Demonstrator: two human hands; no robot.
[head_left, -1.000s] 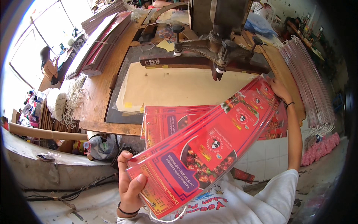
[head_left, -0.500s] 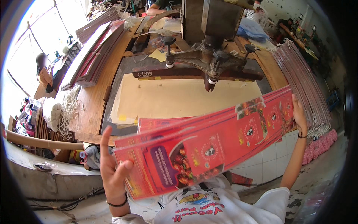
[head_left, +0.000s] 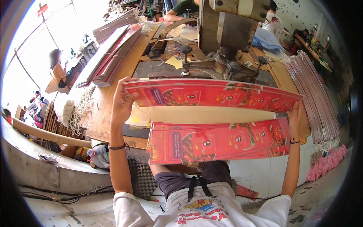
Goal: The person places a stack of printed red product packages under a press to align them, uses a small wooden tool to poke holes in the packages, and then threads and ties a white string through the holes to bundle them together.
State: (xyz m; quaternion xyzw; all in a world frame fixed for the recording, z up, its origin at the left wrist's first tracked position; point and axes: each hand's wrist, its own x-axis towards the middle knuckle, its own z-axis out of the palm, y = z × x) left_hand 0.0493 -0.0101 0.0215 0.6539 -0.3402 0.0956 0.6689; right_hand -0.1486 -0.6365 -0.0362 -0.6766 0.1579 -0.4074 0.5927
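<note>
Between my two hands stretches a stack of long red printed sheets (head_left: pixel 213 94), with food pictures on them, raised over a cream board (head_left: pixel 204 113). Its left end is gripped by my left hand (head_left: pixel 123 102), thumb on the near face and fingers behind. At the right end, my right hand (head_left: pixel 296 115) closes on the corner, its fingers partly hidden. Nearer to me lies a second pile of similar red sheets (head_left: pixel 227 140), slightly fanned, at the table's front edge above my lap. Just beyond the held stack stands a metal press head (head_left: pixel 223 65) with screw knobs.
Bundled flat boards (head_left: pixel 109 56) lie on the wooden table's left, near white cords (head_left: pixel 81 108). Another corded bundle (head_left: pixel 312 94) stands at right, above pink material (head_left: pixel 327 162). A cardboard tube (head_left: pixel 53 132) lies at left. Other people sit or stand farther back.
The held stack has moved away from my body toward the press and now lies nearly level instead of slanting. The second pile is now mostly uncovered. My left hand has closed on the stack.
</note>
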